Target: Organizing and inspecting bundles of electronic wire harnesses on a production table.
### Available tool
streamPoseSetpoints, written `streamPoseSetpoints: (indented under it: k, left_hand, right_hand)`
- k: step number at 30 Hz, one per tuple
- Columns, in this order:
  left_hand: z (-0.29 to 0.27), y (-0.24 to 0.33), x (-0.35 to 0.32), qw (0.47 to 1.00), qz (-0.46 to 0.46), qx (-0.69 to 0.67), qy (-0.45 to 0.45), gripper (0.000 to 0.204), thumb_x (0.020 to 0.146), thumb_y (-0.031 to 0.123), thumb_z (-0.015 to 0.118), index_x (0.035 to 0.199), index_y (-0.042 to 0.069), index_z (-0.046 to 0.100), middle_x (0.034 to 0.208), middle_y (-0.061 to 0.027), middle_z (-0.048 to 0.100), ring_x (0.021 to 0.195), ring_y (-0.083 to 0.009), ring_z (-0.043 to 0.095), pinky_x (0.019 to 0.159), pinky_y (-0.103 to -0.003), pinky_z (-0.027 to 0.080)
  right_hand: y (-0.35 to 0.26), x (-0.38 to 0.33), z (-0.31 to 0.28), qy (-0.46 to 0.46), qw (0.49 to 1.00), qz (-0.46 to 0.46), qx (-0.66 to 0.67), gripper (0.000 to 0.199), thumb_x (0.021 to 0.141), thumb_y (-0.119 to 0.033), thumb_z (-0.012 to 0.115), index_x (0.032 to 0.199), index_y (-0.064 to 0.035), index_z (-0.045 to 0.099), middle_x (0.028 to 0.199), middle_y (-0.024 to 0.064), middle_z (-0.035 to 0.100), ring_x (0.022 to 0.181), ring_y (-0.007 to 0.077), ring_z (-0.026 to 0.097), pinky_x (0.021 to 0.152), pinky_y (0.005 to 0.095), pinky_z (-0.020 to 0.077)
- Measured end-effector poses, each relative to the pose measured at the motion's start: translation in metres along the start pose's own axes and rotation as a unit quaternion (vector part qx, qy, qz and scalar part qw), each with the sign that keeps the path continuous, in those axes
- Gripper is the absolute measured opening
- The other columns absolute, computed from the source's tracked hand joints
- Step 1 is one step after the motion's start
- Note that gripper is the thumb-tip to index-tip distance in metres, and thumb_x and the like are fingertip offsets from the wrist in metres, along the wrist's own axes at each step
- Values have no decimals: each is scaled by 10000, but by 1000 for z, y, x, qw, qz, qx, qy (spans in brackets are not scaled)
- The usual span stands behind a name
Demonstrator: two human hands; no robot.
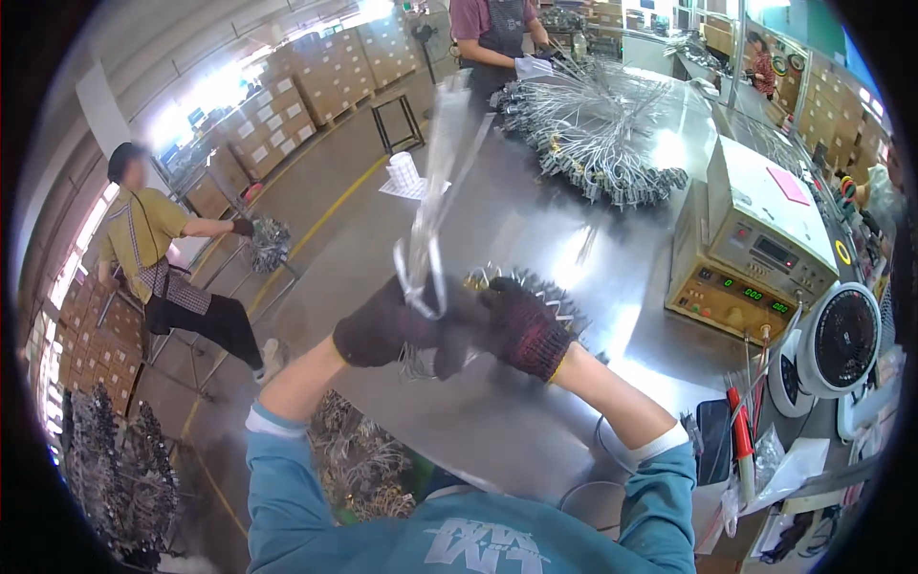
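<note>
Over the metal table (421,430), my left hand (382,325) in a dark knit glove is closed around a bundle of white and clear wires (435,182). The wires rise away from me, blurred by motion, and one loop bends back over the glove. My right hand (524,327), in a matching glove with a reddish cuff, curls in against the bundle's lower part. Its fingertips are smeared and partly hidden. Just beyond the right hand lies a cluster of wire ends with small dark connectors (555,295).
A large heap of wires with connectors (612,143) covers the table's far side, by a co-worker (492,38). Stacked instruments (755,239), a fan (841,335) and a red-handled tool (739,426) stand right. Another person (153,239) works left. Wire bundles (354,450) fill a container below the table edge.
</note>
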State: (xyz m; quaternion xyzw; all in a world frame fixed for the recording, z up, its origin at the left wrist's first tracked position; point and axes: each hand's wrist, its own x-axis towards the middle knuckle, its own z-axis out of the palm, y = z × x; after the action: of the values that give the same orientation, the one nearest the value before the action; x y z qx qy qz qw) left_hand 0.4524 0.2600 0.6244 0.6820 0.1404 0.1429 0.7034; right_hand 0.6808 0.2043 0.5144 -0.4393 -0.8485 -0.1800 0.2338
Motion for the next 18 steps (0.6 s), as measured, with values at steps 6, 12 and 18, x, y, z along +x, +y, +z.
streamPoseSetpoints:
  k: [6,12,18]
  left_hand:
    - [-36,-121,-20,985,-127,113,-14,283,932,166,732,1092,-58,799,842,-138,768,697,-181,723,621,-303,574]
    - [-57,-177,-14,948,-6,-69,309,281,900,102,619,1092,-25,781,715,-71,685,621,-144,652,523,-274,487]
    - [-46,-224,-7,820,138,502,236,239,997,159,632,1170,42,749,993,-91,767,836,-230,736,768,-395,583]
  right_hand:
    - [20,-11,92,-83,995,-11,-62,107,900,-227,652,845,-185,734,918,35,702,1135,253,658,1146,490,448]
    - [-16,8,96,-232,973,1,14,753,869,-611,776,1505,-231,643,1344,77,736,1473,303,488,1321,604,161]
    - [-18,17,157,-116,993,-2,6,444,945,-393,656,1348,-207,674,1183,71,715,1358,283,574,1294,610,247]
